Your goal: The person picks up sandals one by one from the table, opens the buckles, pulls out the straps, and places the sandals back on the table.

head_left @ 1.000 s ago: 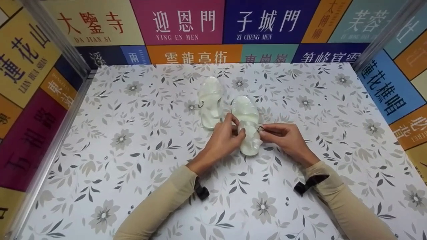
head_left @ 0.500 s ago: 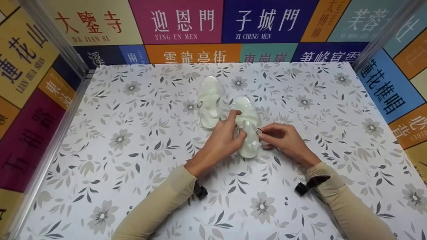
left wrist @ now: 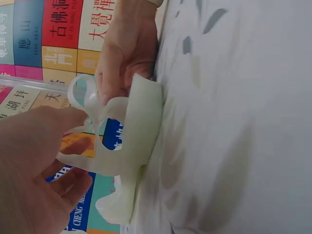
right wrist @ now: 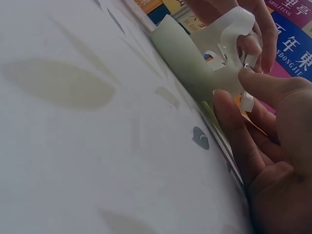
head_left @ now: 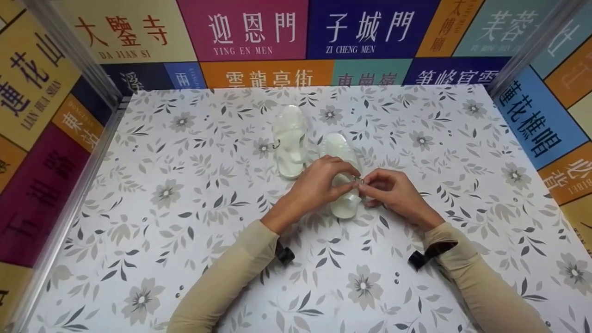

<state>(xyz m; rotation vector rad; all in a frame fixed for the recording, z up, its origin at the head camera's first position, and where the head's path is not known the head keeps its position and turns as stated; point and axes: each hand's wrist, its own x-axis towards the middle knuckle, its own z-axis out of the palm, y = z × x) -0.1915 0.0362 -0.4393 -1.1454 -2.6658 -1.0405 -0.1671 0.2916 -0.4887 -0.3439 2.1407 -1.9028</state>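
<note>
A pair of pale, translucent sandals lies on the table in the head view. Over the nearer sandal (head_left: pixel 346 209), my left hand (head_left: pixel 320 181) reaches across, its thumb and index finger pinching the strap at the right edge. My right hand (head_left: pixel 389 188) meets it there, pinching the small metal buckle (right wrist: pixel 247 62) between thumb and index finger. In the left wrist view the strap (left wrist: pixel 84 92) loops up above the sole. My fingers partly hide the buckle and the sandal's middle. The other sandal (head_left: pixel 290 138), its own buckle (head_left: pixel 276 144) at its left side, lies untouched.
A white cloth with grey flowers and leaves covers the table (head_left: pixel 222 277). Colourful panels (head_left: pixel 259 30) with Chinese lettering stand behind and at both sides. Both wrists wear black camera bands (head_left: pixel 432 254).
My left hand has shifted right across the nearer sandal, from its left side to the strap end by the buckle. My right hand has stayed at the buckle.
</note>
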